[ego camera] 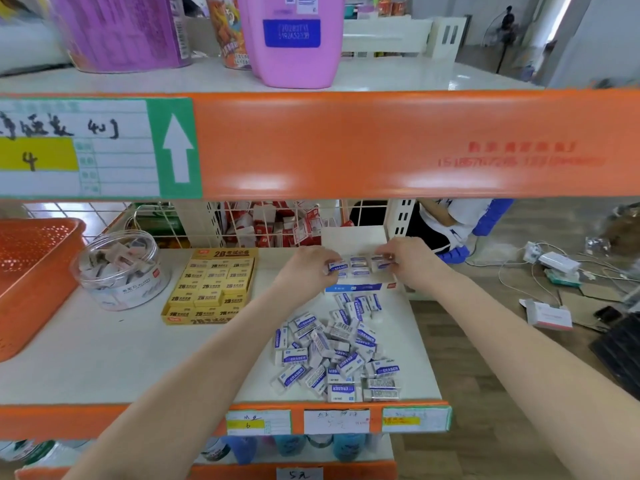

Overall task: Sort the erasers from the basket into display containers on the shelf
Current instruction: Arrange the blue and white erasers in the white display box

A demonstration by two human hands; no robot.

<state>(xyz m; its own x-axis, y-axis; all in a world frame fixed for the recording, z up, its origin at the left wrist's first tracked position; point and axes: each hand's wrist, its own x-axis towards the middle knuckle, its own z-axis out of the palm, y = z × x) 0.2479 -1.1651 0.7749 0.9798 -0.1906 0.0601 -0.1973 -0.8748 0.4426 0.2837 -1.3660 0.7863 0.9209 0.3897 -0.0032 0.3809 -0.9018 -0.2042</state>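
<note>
On the shelf (138, 358), erasers (337, 266) pinched by left hand (310, 270) and right hand (414, 263) are rowed into the far display box (360, 288); the near pile (339, 351) likely follows.

Both hands reach under the orange beam (381, 143) to the back of the shelf (104, 358). Left hand (310, 268) pinches a blue-and-white eraser (337, 266); right hand (408, 263) pinches a second eraser (382, 263). Both erasers sit at the row inside the white display box (356, 288). Loose eraser pile (339, 355) lies just in front of the box. Yellow box (211, 285) of packed erasers to its left, then a clear tub (121, 268), then the orange basket (31, 271) at the far left. 1 pink bottle (294, 39) on the level above.
</note>
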